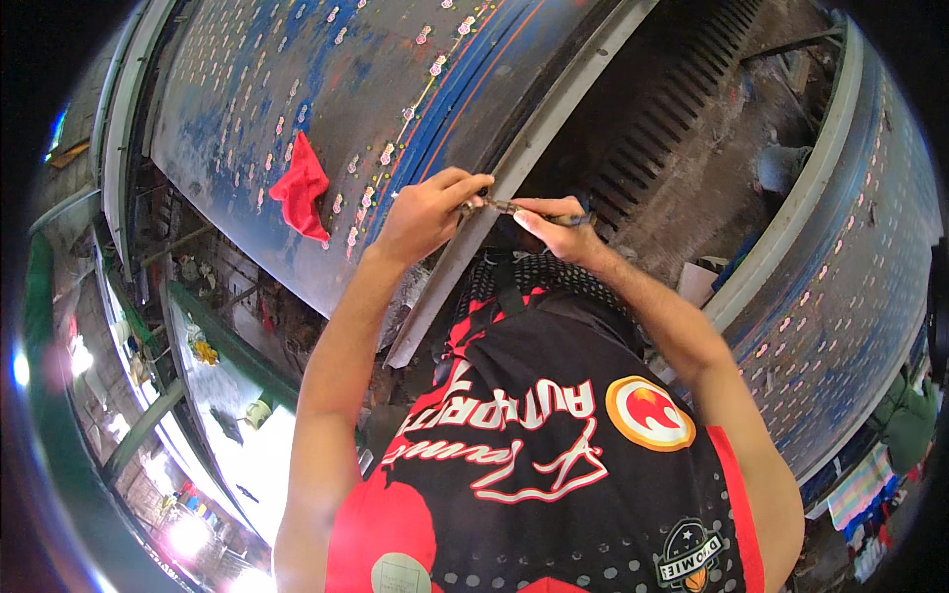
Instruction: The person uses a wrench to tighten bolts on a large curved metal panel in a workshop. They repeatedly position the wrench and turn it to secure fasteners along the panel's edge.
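Note:
My left hand point(427, 215) is closed in a pinch on a small dark piece with a brownish metallic look point(475, 201); its kind is too small to make out. Opposite it, my right hand point(561, 229) grips a slim dark tool with a metallic tip point(502, 206), which reaches toward the left fingers. Whether tip and piece touch is unclear. Both hands are close together over a grey metal rail point(450, 265), in front of my body. A crumpled red cloth point(300, 188) lies to the left on the long printed table surface point(222, 119).
Small pink-and-white printed motifs dot the long blue-grey table. Another similar table point(835, 296) runs along the right. Between them lie a dark toothed strip point(682, 104) and a dusty floor point(682, 188) with a grey bucket point(783, 168). Striped cloth point(862, 484) hangs at far right.

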Motion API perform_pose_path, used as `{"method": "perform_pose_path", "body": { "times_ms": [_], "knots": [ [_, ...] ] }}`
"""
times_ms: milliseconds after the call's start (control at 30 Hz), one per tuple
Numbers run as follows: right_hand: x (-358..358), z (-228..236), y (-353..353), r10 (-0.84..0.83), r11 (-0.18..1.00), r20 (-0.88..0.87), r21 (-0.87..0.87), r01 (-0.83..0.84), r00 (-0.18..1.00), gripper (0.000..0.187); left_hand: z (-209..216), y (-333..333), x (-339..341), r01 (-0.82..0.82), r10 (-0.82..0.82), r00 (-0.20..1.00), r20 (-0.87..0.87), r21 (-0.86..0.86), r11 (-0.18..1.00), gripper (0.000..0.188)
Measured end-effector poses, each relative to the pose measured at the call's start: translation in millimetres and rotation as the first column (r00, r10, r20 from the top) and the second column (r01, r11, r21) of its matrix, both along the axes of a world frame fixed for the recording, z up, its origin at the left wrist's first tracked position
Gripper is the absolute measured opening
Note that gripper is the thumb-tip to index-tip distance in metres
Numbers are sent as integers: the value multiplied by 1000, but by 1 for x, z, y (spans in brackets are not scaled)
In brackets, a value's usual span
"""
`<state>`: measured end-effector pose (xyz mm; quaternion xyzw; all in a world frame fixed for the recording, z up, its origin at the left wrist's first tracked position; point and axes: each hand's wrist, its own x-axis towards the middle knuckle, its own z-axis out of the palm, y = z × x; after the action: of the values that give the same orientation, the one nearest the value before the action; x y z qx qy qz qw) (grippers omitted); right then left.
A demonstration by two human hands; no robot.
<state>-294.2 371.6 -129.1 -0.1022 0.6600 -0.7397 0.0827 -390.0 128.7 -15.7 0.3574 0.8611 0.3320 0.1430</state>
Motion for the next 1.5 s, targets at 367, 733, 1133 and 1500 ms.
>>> {"method": "perform_pose_path", "body": {
  "times_ms": [367, 733, 1133, 1500],
  "knots": [
    [-29, 45, 57, 428, 579, -636, 738, 346, 642, 50, 3, 0, 9, 13, -16, 996, -84, -42, 999, 38],
    [47, 33, 81, -57, 555, -244, 798, 234, 968, 36, 24, -56, -16, -504, 634, 631, -447, 385, 773, 36],
    [-66, 55, 149, -506, 639, -187, 574, 511, 842, 28, -7, -71, 1, -650, 586, 680, -442, 6, 760, 25],
    [-235, 67, 277, -324, 899, 559, -70, 433, 763, 33, 47, 122, -94, -708, 710, 662, -239, 112, 698, 15]
  ]
}}
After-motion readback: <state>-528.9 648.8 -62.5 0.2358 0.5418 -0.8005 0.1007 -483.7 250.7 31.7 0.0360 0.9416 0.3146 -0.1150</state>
